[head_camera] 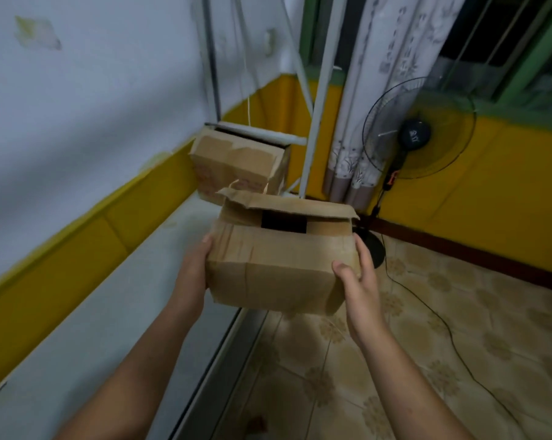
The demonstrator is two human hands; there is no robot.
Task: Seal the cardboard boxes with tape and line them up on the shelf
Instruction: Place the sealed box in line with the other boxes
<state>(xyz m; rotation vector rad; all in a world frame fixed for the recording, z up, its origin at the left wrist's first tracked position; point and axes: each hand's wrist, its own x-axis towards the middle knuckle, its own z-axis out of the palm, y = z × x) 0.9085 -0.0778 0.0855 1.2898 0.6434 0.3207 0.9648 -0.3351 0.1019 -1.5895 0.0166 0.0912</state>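
Creased cardboard box [277, 271], hands [352, 281] gripping sides

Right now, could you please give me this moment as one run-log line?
left hand, right hand: hold carried box | top flap: raised | position: over shelf edge | other box: on shelf, far end

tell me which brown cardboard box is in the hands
The nearer brown cardboard box, gripped at its sides by the left hand and right hand; the other cardboard box sits untouched farther back on the white shelf.
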